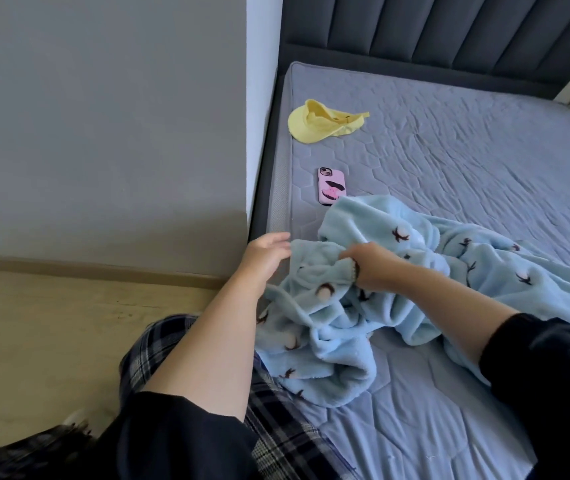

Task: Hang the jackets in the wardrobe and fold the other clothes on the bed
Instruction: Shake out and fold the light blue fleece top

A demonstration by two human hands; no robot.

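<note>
A light blue fleece garment (397, 282) with small dark and pink prints lies crumpled on the near left part of the bed (484, 150). My right hand (371, 266) grips a bunch of its fabric near the garment's left edge. My left hand (266, 256) hovers at the bed's left edge with relaxed fingers, right beside the fleece and holding nothing. The lower part of the garment hangs towards my leg in dark plaid trousers (276, 427).
A yellow cap (321, 123) lies on the mattress near the headboard (449, 29). A phone in a pink case (331, 186) lies just beyond the fleece. A grey wall (103, 116) and wooden floor (51, 334) are to the left.
</note>
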